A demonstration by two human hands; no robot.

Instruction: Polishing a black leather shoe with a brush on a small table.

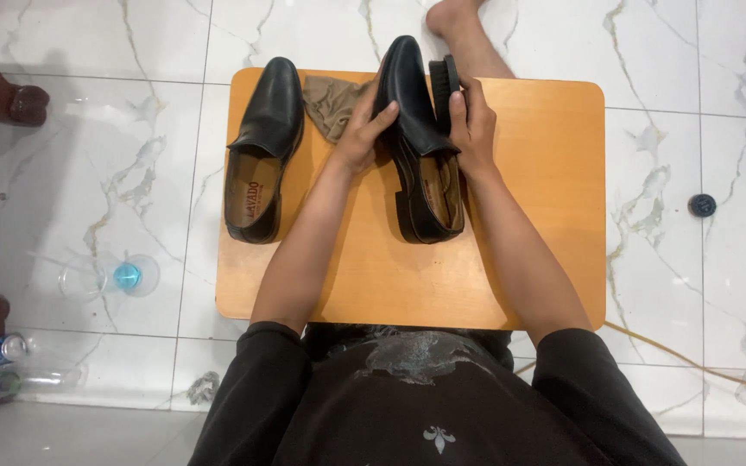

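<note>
Left hand (363, 129) steadies the black shoe (416, 129) at mid-tabletop (546, 216), fingers wrapped over its upper. Right hand (474, 121) grips the brush (445, 86) against the shoe's side. Advisable: firm brace, short even strokes. Second shoe (265, 147) and cloth (331, 103) lie alongside.

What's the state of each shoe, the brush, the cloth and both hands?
Right shoe: gripped by the left hand, sole on the board.
Brush: in the right hand, against the shoe's side.
Left shoe: flat on the wooden board, untouched.
Cloth: crumpled between the shoes.
</note>
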